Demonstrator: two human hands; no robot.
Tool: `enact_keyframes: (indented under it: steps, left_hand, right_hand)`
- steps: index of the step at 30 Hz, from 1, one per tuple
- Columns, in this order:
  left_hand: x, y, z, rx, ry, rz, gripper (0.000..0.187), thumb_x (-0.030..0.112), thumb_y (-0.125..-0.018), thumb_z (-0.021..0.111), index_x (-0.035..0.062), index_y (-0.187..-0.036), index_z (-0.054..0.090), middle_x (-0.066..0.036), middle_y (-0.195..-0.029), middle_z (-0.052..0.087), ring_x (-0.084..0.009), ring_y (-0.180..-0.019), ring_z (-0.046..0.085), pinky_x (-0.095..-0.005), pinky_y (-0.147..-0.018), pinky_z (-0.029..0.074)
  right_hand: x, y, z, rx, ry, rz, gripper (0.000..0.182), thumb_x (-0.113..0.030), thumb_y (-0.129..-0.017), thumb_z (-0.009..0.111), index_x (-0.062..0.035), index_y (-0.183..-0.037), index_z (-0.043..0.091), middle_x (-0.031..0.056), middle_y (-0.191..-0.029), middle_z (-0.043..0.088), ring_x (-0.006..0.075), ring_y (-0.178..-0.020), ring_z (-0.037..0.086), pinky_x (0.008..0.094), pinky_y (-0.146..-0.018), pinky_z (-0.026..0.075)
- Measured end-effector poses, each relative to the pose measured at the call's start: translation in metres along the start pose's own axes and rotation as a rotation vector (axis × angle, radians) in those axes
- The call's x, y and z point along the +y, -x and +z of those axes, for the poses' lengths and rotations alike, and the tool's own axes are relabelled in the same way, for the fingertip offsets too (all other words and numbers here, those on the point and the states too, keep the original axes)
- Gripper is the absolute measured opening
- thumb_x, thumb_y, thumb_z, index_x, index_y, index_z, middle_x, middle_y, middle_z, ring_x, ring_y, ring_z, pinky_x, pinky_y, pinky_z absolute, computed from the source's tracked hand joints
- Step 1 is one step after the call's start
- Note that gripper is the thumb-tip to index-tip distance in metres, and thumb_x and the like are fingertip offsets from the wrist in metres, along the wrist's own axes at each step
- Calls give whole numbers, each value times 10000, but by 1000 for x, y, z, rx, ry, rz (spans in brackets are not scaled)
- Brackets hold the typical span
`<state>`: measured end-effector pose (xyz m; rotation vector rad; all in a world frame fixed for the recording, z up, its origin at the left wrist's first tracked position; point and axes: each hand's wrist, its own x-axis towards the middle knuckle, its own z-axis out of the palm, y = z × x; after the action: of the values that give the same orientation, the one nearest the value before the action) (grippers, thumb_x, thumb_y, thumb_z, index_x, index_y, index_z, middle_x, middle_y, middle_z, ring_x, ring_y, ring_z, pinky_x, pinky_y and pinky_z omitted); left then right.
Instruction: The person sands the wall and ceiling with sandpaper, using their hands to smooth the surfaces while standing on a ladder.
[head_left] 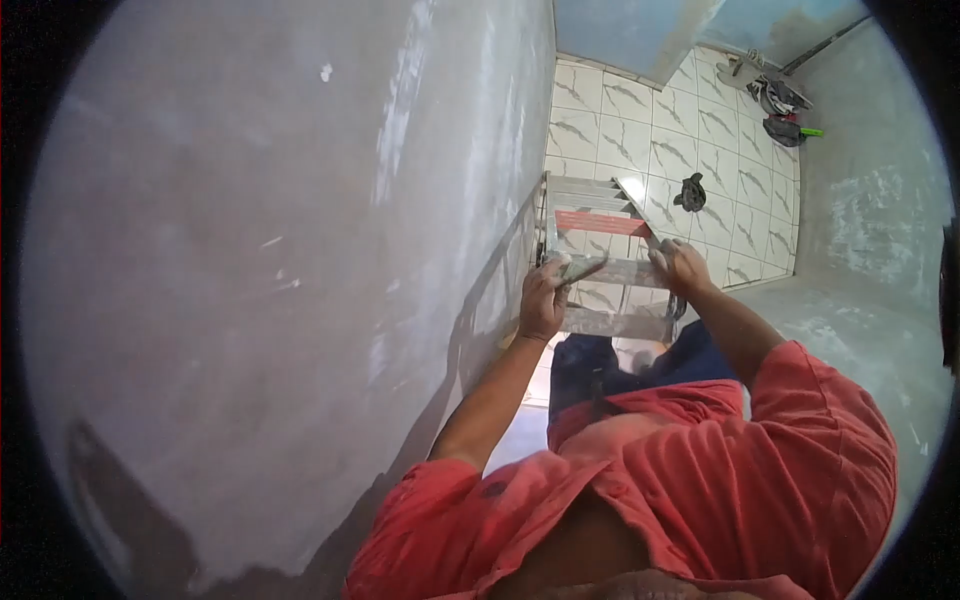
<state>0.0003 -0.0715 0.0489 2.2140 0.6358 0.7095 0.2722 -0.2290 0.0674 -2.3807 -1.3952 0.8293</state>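
An aluminium stepladder (pixel 618 323) with a red label stands in front of my body, beside the left wall. My right hand (pixel 682 268) is closed around the ladder's right side rail. On the other side, my left hand (pixel 544 297) grips a flat, greyish piece (pixel 583 268) with a worn surface, held over the ladder's steps close to the wall. Its exact kind cannot be made out. Pale dust shows on the fingers of both hands.
A grey plastered wall (pixel 250 250) with white patches rises at my left, another wall (pixel 870 200) at right. Below lies a veined white tile floor (pixel 625 130). A crumpled black item (pixel 690 193) lies on it, and a dark pile (pixel 782 108) sits in the far right corner.
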Motion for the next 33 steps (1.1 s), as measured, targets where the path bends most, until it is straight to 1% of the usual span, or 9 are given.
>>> enact_keyframes:
  steps: [8,9,10,12,16,21,27,30,33]
  left_hand:
    - [80,1,-60,-28,243,-492,292,243,-971,571,-15,-1102,610,-216,-1041,658,-359,-947,641,-400,-854,487]
    - [93,-3,-72,77,322,-473,318,275,-974,586,-12,-1111,601,-150,-1056,670,-257,-967,644,-374,-865,486]
    - [101,-5,-84,111,426,-519,304,236,-987,571,-6,-1171,587,-90,-1094,659,-193,-1004,617,-357,-899,485]
    - [129,-27,-128,142,629,-595,317,205,-996,560,-4,-1234,563,-74,-1137,638,-169,-1048,592,-340,-939,470]
    - [168,-65,-204,347,697,-475,309,189,-991,560,-12,-1225,577,-63,-1143,640,-141,-1041,585,-306,-905,479]
    - [192,-103,-244,191,789,-292,328,158,-979,556,-24,-1252,553,-66,-1160,636,-146,-1073,576,-326,-945,465]
    - [182,-143,-243,379,582,-414,275,60,-958,542,-25,-1219,562,-122,-1178,644,-175,-1091,602,-331,-968,475]
    - [183,-140,-236,747,367,-164,258,-3,-926,550,-22,-1183,559,-146,-1177,642,-218,-1071,621,-351,-952,488]
    - [183,-89,-253,776,-313,34,230,80,-953,547,-14,-1162,555,-178,-1171,631,-314,-1083,616,-421,-950,483]
  right_hand:
    - [-28,-28,30,280,184,454,351,-376,-981,474,-121,-1087,690,163,-1122,652,328,-1175,557,572,-938,408]
    - [-61,-57,-11,-87,295,270,365,-351,-986,477,-80,-1110,688,200,-1130,638,358,-1143,567,549,-933,428]
    - [-81,-88,-16,206,-219,166,491,-442,-946,545,13,-1107,637,234,-1124,643,378,-1111,581,457,-919,446]
    - [-193,-100,-103,114,-689,-113,577,-476,-987,492,56,-1172,616,216,-1107,663,290,-1045,590,373,-933,429]
    - [-283,-23,-181,-747,-1189,-512,995,-749,-830,546,26,-1439,407,179,-1413,489,301,-1280,481,445,-1086,356]
    - [-303,-9,-183,-874,-1430,-768,952,-592,-819,697,48,-1443,368,174,-1358,528,298,-1268,499,446,-1088,376]
    - [-330,-63,-237,-713,-1197,-854,416,-164,-1027,494,64,-1369,435,168,-1277,576,264,-1204,545,428,-1058,415]
    - [-353,-131,-270,222,-1347,-1235,388,-45,-1020,414,64,-1392,439,187,-1399,524,265,-1271,519,402,-1089,391]
    - [-395,-200,-323,1161,-842,-998,425,-24,-955,488,-24,-1379,506,201,-1368,530,354,-1257,525,397,-1027,467]
